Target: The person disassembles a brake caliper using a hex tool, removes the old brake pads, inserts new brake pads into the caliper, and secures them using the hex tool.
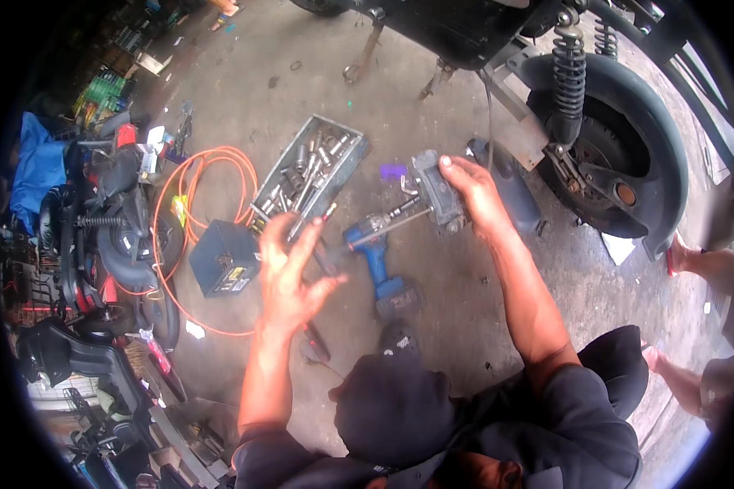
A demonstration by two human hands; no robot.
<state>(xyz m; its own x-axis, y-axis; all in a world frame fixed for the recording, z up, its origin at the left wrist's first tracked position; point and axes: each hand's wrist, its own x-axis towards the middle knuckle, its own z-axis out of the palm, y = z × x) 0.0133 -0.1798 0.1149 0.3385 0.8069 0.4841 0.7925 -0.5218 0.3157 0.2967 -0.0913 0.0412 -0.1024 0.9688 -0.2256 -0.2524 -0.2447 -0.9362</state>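
Scuffed concrete floor fills the frame's middle; right of centre, the right hand grips a boxy grey part; the left hand, fingers splayed, hovers near an oblong metal tray.

The left hand is blurred, and its fingertips hide a bit of the metal box's near end. Most fingers of the right hand are hidden behind the grey part. The upper edge cuts off the motorbike; the lower, the dark shirt. Far-left clutter is too small to identify.
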